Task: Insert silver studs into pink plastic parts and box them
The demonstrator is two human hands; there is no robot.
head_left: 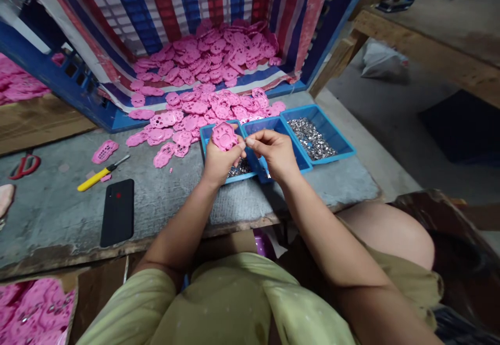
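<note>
A pink plastic piece (224,136) with a scalloped edge is gripped in my left hand (219,164), above the left blue tray (242,177). My right hand (275,152) is pinched close to the piece's right side, over the middle blue tray (307,168). Whatever lies between its thumb and finger is too small to make out. Small shiny metal parts (239,168) show in the left tray, partly hidden by my hands. More metal parts (312,139) fill much of the right blue tray (346,153).
Pink pieces (219,56) are heaped in a crate lined with striped cloth (164,7) and spill onto the table (167,204). A black phone (117,212), a yellow-handled screwdriver (94,178) and red-handled scissors (26,166) lie left. A box of pink parts (37,308) stands below.
</note>
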